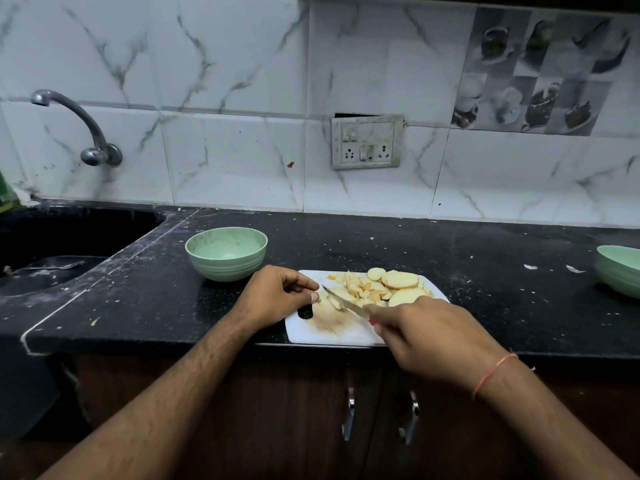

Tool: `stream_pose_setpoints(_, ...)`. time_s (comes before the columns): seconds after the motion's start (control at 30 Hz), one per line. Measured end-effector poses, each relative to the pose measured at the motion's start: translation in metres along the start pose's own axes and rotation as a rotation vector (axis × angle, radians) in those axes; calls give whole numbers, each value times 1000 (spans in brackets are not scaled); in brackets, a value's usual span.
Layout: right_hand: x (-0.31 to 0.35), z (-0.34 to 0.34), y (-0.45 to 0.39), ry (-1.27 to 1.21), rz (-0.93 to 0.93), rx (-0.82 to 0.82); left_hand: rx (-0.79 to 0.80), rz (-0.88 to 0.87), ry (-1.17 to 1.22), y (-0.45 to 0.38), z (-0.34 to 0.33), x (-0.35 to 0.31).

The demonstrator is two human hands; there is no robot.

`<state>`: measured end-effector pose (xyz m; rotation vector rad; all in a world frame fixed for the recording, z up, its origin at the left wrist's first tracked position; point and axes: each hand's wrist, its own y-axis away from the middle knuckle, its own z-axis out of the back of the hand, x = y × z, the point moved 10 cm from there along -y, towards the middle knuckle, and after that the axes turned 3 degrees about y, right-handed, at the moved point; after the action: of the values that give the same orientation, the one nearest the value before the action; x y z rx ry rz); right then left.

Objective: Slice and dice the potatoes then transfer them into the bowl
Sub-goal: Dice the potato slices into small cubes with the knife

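Observation:
A white cutting board [332,332] lies at the counter's front edge. On its far half are round potato slices [400,280] and a pile of diced potato pieces [363,292]. My right hand [426,336] grips a red-handled knife [346,303], its blade pointing left across a potato slice [337,299]. My left hand [280,294] has curled fingers, and its fingertips hold that slice at the board's left side. An empty green bowl [227,252] stands just behind my left hand.
A second green bowl [618,270] sits at the right edge of the black counter [485,265]. A sink [52,258] with a dark pan lies at the left, under a wall tap [86,129]. A socket plate [367,142] is on the tiled wall.

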<state>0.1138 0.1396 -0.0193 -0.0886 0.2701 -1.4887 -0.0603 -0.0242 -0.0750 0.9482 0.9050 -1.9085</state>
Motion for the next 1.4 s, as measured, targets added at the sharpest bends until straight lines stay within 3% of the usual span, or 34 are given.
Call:
stream_pose_setpoints(0.33,-48,-36,-27,-709,1,-199,76,-42,256,2,0,-5)
stream_pose_setpoints(0.57,-64,-59,-33,-912,-40,-193,141,-49,326,2,-5,-10)
stream_pose_setpoints(0.73,-63,-60,-36,-1027,-55,-169,93,-40,358,3,-4,-13)
stream_pose_setpoints(0.83,-65,-58,-34,-1080,-70,-170,51,-37,255,-3,-1,-13)
stream_pose_setpoints(1.03,-66,-60,-34,-1105,-116,-161,136,-172,-367,-19,-28,-38)
stream_pose_setpoints(1.4,-65,-56,-33,-1188,-125,-155,141,-178,-416,-29,-39,-47)
